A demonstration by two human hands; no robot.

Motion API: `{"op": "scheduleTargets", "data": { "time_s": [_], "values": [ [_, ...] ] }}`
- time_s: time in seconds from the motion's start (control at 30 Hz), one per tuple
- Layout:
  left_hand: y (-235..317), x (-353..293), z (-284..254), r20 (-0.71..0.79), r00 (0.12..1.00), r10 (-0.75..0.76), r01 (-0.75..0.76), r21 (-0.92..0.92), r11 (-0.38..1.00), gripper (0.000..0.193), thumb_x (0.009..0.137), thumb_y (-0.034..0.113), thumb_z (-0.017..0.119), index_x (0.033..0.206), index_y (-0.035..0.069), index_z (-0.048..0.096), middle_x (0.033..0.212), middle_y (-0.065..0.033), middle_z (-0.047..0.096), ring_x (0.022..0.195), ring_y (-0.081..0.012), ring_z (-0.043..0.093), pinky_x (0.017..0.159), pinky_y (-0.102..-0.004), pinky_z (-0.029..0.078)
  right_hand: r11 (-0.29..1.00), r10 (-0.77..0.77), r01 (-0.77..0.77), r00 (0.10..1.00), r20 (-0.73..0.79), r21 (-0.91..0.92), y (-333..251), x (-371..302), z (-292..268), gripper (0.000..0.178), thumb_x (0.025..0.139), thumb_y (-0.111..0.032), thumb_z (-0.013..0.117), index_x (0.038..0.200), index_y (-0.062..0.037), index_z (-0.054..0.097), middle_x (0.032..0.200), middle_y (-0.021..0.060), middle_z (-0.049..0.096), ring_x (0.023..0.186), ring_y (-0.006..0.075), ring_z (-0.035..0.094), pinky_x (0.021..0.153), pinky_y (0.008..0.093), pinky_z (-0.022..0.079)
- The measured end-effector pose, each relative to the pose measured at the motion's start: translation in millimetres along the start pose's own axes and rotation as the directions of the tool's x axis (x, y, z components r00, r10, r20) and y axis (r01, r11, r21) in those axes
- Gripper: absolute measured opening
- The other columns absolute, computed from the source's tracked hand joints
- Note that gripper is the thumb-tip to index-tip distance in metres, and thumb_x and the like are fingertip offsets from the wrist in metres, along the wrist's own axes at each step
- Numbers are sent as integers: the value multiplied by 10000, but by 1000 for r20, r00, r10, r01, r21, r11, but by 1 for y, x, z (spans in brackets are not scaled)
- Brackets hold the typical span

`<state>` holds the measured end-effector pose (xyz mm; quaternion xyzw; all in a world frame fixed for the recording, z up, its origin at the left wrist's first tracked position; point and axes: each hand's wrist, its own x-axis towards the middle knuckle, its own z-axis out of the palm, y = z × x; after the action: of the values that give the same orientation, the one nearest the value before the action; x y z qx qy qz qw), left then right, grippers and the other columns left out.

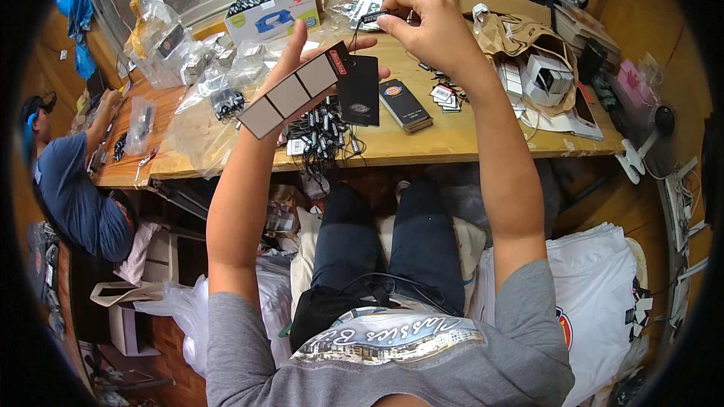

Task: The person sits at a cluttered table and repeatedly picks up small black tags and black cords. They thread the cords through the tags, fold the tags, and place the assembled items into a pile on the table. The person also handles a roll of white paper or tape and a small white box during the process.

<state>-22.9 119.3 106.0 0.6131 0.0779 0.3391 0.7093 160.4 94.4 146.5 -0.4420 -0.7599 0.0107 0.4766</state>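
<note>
My left hand (285,64) holds a long pale hang tag (285,98) with black dividing lines and a red end label, its fingers stretched out behind it. A black hang tag (358,90) hangs beside it, partly covering the fingers. My right hand (437,26) is closed, thumb and finger pinching the small black tab of a string (372,18) that runs down to the tags. Just beneath, on the table, lie a stack of black tags (406,105) and a tangled heap of black strings with tabs (323,136).
A white and green box (273,19) stands at the back of the wooden table (452,139). Clear plastic bags (200,128) lie left, small white tags (445,96) and an open brown paper bag (501,38) right. Another person (83,188) sits far left. White cloth (588,279) lies low right.
</note>
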Motion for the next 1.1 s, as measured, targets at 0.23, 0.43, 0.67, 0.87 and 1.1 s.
{"op": "scheduleTargets", "data": {
  "time_s": [0.23,0.43,0.67,0.87,1.1],
  "values": [
    [-7,16,-31,-249,965,84,107,663,741,203,738,108,624,911,14,580,878,-14,590,772,-79,529,700,-221,414,1000,13,-14,997,-82,-13,13,7,11,177,694,-171,570,792,-28,605,688,141,600,650,264,593,617,320,463],
    [-16,38,-86,154,853,499,-74,981,-177,139,650,50,616,774,102,653,765,-76,569,733,-245,487,694,-325,403,998,18,-23,996,91,55,34,-13,47,208,729,-180,582,830,1,596,724,117,608,626,190,575,607,271,444],
    [-58,41,-91,-67,991,118,94,965,-243,268,643,-9,513,869,74,630,965,-129,553,903,-318,485,791,-356,409,896,414,-389,906,86,-215,146,-35,15,192,699,-182,599,785,-12,625,701,159,607,667,250,597,631,330,457],
    [-121,78,-62,-384,923,-6,383,921,-70,851,503,625,644,940,-97,533,1034,-261,479,998,-379,430,845,-396,374,680,625,-463,771,119,-568,196,-69,36,333,562,-253,724,775,-14,633,761,173,606,718,276,590,677,338,450],
    [-127,90,-59,-355,935,-6,355,935,26,731,468,481,740,976,-13,563,1010,-198,501,1002,-345,435,857,-375,372,741,558,-452,826,80,-497,185,-74,31,266,568,-171,711,767,-16,625,763,167,603,722,288,584,660,351,444]
  ]
}}
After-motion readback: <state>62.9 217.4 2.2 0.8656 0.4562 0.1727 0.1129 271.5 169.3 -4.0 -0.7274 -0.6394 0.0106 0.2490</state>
